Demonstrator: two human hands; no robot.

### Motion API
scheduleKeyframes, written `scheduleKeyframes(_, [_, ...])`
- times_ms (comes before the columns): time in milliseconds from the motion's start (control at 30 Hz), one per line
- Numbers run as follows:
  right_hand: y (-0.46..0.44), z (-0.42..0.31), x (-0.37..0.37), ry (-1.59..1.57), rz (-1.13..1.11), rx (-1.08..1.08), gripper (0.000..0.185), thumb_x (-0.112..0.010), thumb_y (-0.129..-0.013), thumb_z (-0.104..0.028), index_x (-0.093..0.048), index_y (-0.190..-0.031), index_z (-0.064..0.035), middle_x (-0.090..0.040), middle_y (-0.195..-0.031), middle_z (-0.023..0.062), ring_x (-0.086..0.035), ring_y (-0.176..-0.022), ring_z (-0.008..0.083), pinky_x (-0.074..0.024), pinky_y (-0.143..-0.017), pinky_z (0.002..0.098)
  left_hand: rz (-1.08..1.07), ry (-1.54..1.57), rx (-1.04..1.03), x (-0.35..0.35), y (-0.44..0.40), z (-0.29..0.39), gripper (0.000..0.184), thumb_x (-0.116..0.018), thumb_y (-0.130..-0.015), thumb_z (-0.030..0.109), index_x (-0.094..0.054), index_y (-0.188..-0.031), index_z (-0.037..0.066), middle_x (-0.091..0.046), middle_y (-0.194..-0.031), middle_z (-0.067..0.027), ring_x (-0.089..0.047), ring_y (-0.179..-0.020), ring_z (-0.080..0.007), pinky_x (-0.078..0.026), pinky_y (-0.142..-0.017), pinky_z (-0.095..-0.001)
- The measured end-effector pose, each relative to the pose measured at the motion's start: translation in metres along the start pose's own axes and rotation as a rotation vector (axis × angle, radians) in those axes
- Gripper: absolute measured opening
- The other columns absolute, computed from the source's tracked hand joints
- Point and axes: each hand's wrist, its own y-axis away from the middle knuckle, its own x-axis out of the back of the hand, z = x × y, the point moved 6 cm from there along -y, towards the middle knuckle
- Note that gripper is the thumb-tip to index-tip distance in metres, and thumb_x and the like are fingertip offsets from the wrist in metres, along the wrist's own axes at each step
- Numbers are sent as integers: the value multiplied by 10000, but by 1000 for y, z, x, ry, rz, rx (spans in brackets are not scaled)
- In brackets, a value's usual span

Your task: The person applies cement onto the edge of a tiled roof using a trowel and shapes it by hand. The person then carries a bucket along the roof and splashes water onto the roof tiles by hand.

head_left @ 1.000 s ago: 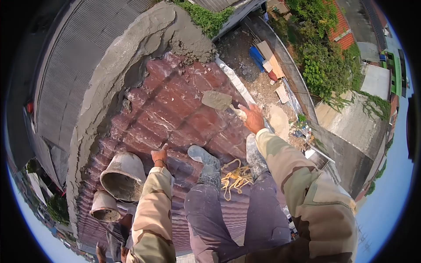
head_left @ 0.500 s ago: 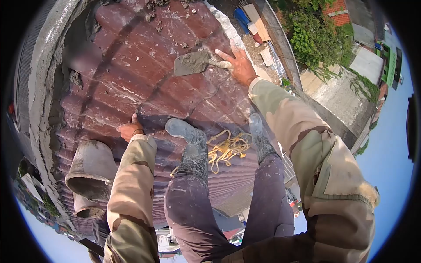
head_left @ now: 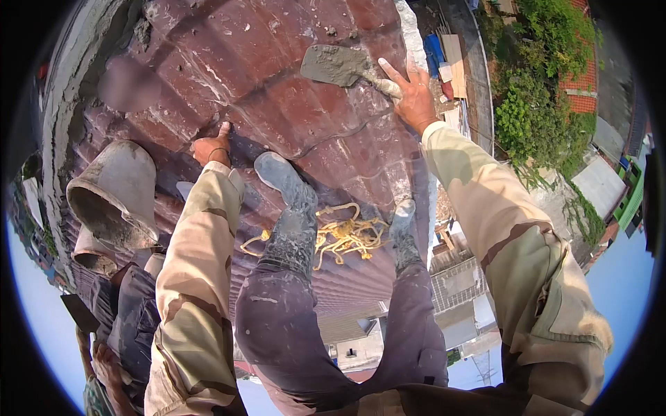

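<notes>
My right hand (head_left: 415, 99) grips the handle of a trowel (head_left: 335, 66), with two fingers stretched out past the handle. Grey wet mortar coats the blade, which lies over the reddish-brown roof tiles (head_left: 277, 114) near the roof's right edge. On the left, my left hand (head_left: 211, 148) leans on the tiles with its thumb stretched out. Its other fingers are partly hidden, and I see nothing held in it. A dirty bucket (head_left: 125, 184) lies tipped to the left of my left forearm.
A second bucket (head_left: 95, 251) is behind the first. Tangled yellow rope (head_left: 350, 236) lies between my mortar-stained boots. A mortar ridge (head_left: 66, 104) runs along the left. At lower left another person (head_left: 128, 319) holds a dark flat tool (head_left: 80, 313). Beyond the right edge is a drop.
My view has shifted, so the roof and buckets sit differently in it. The right hand keeps hold of the trowel, and the left stays on the tiles. More of the other person shows.
</notes>
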Motion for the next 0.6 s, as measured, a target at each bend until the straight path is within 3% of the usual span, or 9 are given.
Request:
scheduleKeyframes(100, [2,2,-5,30,29,47,999,-731,-681,18,-385,-1503,-433,-351,-1529,256,-491,-1203,402,-463,-1036,396,26,42,4,3,7,2,1143,-892,-555,637,-518,-1275,-169,-635,-1251,-270,-635,-1163,-366,-520,-982,-401])
scheduleKeyframes(167, [3,2,-8,79,3,59,1070,-771,-653,-3,-332,-1525,-441,-349,-1529,255,-489,-1199,403,-456,-1041,395,156,-37,15,2,6,1,903,-844,-603,683,-690,-1096,-58,-690,-1175,-215,-673,-1090,-350,-533,-926,-408])
scheduleKeyframes(233, [4,3,-12,74,4,91,1116,-796,-640,-18,-292,-1537,-451,-342,-1532,252,-490,-1194,402,-447,-1051,395,-11,92,37,4,6,0,1127,-903,-563,614,-517,-1281,-164,-625,-1268,-275,-634,-1179,-346,-518,-988,-382])
scheduleKeyframes(433, [8,8,-18,110,20,134,1083,-765,-673,10,-303,-1529,-466,-376,-1518,247,-515,-1168,384,-481,-1017,392,20,36,-5,2,0,1,947,-893,-566,630,-664,-1181,-52,-645,-1284,-194,-639,-1175,-321,-506,-1003,-382])
scheduleKeyframes(600, [8,8,-18,109,52,137,1074,-744,-671,25,-316,-1525,-466,-398,-1506,245,-522,-1169,386,-483,-1018,388,30,10,-14,4,3,2,839,-871,-590,651,-723,-1094,-3,-699,-1182,-170,-668,-1114,-312,-514,-980,-380])
